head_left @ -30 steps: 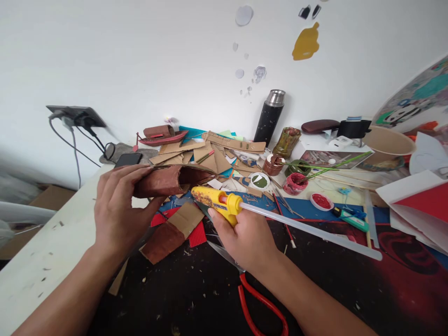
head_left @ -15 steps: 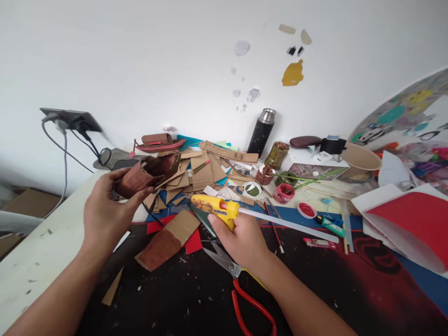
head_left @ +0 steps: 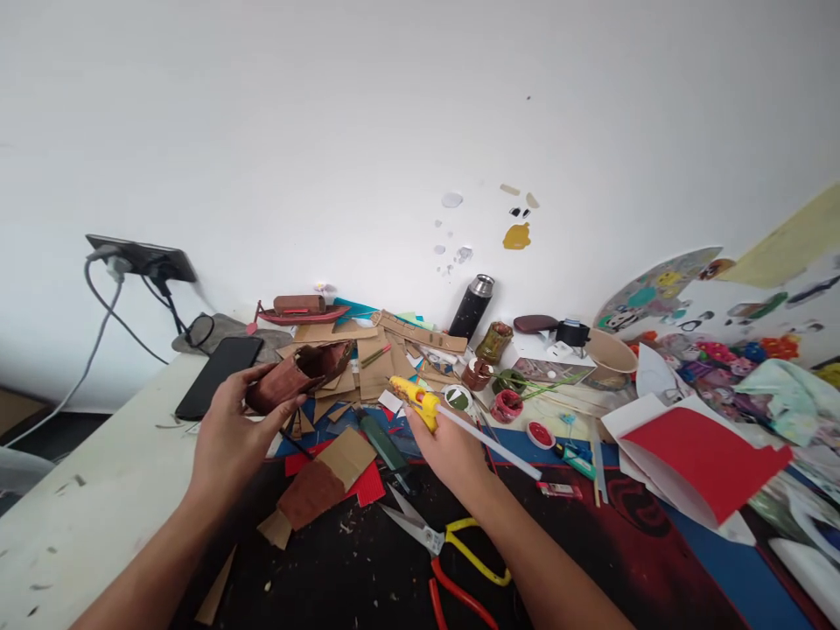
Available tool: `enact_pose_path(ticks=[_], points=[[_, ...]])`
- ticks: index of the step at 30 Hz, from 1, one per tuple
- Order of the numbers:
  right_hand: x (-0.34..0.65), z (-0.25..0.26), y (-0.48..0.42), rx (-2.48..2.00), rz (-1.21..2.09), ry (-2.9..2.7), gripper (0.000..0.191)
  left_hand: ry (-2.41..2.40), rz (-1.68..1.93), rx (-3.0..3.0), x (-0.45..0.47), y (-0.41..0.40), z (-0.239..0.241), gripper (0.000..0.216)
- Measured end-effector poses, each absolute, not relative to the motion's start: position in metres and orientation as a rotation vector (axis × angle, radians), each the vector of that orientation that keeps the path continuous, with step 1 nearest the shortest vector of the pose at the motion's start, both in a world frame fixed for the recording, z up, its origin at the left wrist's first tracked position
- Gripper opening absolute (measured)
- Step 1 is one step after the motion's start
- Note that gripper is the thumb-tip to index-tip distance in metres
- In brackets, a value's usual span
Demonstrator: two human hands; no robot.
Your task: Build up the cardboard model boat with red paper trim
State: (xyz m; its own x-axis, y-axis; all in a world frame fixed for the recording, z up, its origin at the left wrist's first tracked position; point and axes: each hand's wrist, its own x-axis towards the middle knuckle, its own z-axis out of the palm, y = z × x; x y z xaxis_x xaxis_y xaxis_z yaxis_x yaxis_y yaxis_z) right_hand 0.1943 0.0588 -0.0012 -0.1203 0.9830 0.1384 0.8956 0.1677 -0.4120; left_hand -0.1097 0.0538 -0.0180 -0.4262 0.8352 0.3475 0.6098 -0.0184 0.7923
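Observation:
My left hand (head_left: 246,429) is wrapped round a brown painted cardboard tube (head_left: 289,376), its open end turned to the right. In my right hand (head_left: 452,446) is a yellow hot glue gun (head_left: 416,398), with its nozzle toward the upper left. A long clear glue stick (head_left: 492,442) sticks out of the gun's back. Below my right hand, scissors (head_left: 430,538) with one red and one yellow handle lie spread on the black mat. A half-painted cardboard piece (head_left: 328,477) rests on red corrugated card (head_left: 371,486) between my hands. Beside it is a dark green box cutter-like object (head_left: 387,446).
Cardboard scraps (head_left: 377,367) are heaped at the back, near a small red boat model (head_left: 302,313). A black thermos (head_left: 471,308) leans by the wall, with paint pots (head_left: 507,405) before it. At left are a phone (head_left: 220,376) and a power strip (head_left: 141,256). Red paper (head_left: 709,455) lies right.
The view has tilted up, showing more wall. My right hand with the glue gun has moved off the dark green object, which now lies in plain sight. My left hand still holds the tube.

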Motion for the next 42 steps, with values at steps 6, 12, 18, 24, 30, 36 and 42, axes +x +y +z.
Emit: enact_pose_path(ticks=[6,12,18,24,30,36,42], points=[[0.192,0.018,0.079,-2.016,0.190,-2.268,0.044,1.883,1.435,1.507,-0.111,0.055,-0.017,0.057],[0.194,0.014,0.087,-2.015,0.244,-2.379,0.044,1.771,1.356,1.501,-0.115,0.056,-0.021,0.061],[0.198,0.011,0.089,-1.959,0.195,-2.435,0.040,1.762,1.366,1.477,-0.116,0.057,-0.024,0.063],[0.202,0.016,0.088,-1.885,0.249,-2.552,0.043,1.750,1.351,1.474,-0.112,0.056,-0.020,0.062],[0.219,0.013,0.075,-1.816,0.422,-2.590,0.042,1.786,1.355,1.479,-0.109,0.054,-0.015,0.061],[0.239,0.024,0.063,-1.647,0.713,-2.538,0.049,1.775,1.368,1.458,-0.111,0.054,-0.010,0.062],[0.223,0.049,0.068,-1.736,0.672,-2.284,0.036,1.753,1.365,1.421,-0.109,0.053,-0.010,0.065]])
